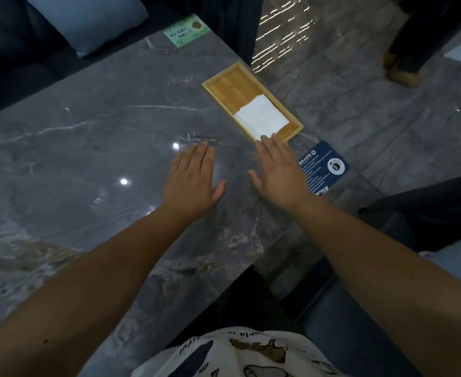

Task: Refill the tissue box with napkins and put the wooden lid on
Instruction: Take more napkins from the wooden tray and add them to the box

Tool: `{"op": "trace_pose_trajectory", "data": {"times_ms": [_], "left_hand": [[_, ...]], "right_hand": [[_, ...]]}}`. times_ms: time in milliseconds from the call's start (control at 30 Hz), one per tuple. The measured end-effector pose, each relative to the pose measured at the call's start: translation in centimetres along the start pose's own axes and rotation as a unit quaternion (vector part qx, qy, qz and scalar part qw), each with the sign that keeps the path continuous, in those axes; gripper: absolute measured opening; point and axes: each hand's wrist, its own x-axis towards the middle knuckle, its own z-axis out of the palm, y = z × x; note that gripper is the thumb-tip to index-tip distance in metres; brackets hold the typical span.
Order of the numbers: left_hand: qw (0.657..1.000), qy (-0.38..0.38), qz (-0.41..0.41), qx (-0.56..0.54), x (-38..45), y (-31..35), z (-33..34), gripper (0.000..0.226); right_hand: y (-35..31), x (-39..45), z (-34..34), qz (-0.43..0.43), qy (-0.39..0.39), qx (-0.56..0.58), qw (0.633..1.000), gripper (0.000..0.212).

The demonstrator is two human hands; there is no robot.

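Observation:
An open wooden tissue box (pixel 230 84) lies near the right edge of the grey marble table (pixel 87 137). White napkins (pixel 262 118) fill its near half; the far half shows bare wood. My right hand (pixel 278 170) is flat, fingers apart, with the fingertips at the box's near end. My left hand (pixel 191 178) hovers palm down over the table, left of the box, holding nothing. No separate wooden lid is in view.
A dark blue sign (pixel 323 167) lies at the table's right edge beside my right hand. A green card (pixel 187 29) sits at the far edge. Dark seats with a pale cushion (pixel 93 17) stand beyond the table. A person's legs (pixel 408 58) stand at the far right.

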Motion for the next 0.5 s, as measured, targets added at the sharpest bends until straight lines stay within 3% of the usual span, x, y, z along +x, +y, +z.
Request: {"op": "trace_pose_trajectory", "data": {"times_ms": [400,500], "left_hand": [[0.992,-0.066,-0.106,-0.016,9.2,3.1,7.4,0.070],[0.987,-0.084,-0.134,-0.015,10.1,3.2,8.7,0.071]], "right_hand": [[10.9,10.0,2.4,0.043,-0.029,0.095,0.994,0.057],[11.7,12.6,2.6,0.065,-0.067,0.121,0.988,0.054]]}}
